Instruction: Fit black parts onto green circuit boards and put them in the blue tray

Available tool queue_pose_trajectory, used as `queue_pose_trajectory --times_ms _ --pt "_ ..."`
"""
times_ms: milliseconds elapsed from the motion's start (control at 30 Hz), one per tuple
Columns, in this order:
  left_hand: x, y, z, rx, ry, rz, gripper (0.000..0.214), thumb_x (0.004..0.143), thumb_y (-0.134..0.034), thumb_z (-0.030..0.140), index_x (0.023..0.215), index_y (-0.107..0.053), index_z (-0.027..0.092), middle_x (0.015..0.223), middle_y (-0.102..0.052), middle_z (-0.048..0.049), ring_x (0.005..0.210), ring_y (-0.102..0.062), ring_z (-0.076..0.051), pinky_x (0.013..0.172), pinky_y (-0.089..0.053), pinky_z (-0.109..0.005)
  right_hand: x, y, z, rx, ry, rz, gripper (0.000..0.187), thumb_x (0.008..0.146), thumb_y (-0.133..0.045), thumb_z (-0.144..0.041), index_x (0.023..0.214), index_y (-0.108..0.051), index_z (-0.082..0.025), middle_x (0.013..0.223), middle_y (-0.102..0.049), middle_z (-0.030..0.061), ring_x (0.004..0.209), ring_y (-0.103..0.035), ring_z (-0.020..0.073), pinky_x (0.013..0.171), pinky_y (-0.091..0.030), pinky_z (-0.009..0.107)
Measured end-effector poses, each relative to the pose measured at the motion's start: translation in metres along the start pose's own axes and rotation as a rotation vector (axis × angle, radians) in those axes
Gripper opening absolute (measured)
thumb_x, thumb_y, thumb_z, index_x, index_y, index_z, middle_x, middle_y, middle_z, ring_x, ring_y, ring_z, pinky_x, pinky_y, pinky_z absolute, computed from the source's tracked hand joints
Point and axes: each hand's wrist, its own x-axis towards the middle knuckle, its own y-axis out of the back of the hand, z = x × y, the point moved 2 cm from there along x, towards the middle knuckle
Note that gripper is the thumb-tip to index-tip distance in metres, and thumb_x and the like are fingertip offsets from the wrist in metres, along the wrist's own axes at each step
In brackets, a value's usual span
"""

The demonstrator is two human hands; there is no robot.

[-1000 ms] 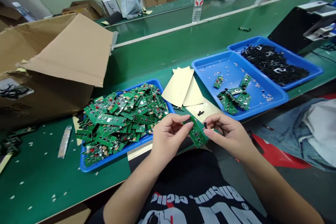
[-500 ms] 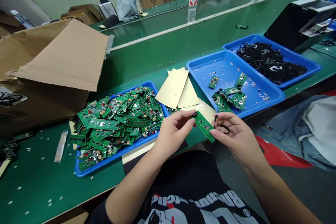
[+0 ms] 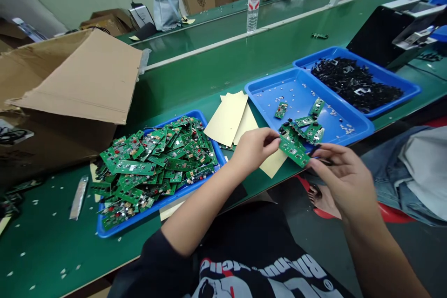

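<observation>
A narrow green circuit board [image 3: 294, 151] is held between my two hands, just in front of the middle blue tray [image 3: 344, 138]. My left hand [image 3: 256, 147] pinches its left end between thumb and fingers. At the other end my right hand [image 3: 340, 167] is closed on the board's corner, with a small black piece showing by its fingertips. What exactly that black piece is, I cannot tell. Several other circuit boards [image 3: 309, 123] lie in the middle tray right behind the held one. To my left, a blue tray [image 3: 153, 214] is heaped with more green boards [image 3: 167, 158].
Yellowish paper sheets [image 3: 228, 118] lie between the trays. A farther blue tray [image 3: 408, 98] holds a pile of small black parts [image 3: 352, 84]. A cardboard box [image 3: 84, 74] stands at the left, a water bottle [image 3: 253, 3] at the back. Another person's leg [image 3: 394, 167] is at the right.
Both hands have moved right and slightly forward with the circuit board, toward the middle tray. The black loop at my right hand's fingers no longer shows clearly.
</observation>
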Motion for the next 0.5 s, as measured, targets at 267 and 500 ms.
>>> queue_pose_trajectory --times_ms 267,500 --pt "0.06 -0.042 0.0 0.175 -0.031 0.014 0.014 0.09 -0.057 0.02 0.096 -0.067 0.011 0.101 -0.066 -0.013 0.098 -0.063 -0.027 0.078 -0.052 -0.036 0.001 0.018 0.004 -0.078 0.055 0.124 0.033 0.068 -0.079 -0.04 0.094 -0.067 -0.024 0.082 -0.066 0.002 0.076 -0.066 0.0193 0.068 -0.057 0.032" --pt "0.02 -0.015 0.021 0.078 -0.074 0.047 0.018 0.093 -0.051 0.023 0.099 -0.067 0.015 0.103 -0.065 -0.0088 0.093 -0.063 -0.019 0.079 -0.052 -0.028 0.002 -0.004 0.002 -0.172 0.169 -0.086 0.022 0.079 -0.071 -0.033 0.1 -0.069 -0.025 0.087 -0.068 0.0036 0.076 -0.067 0.018 0.067 -0.057 0.029"
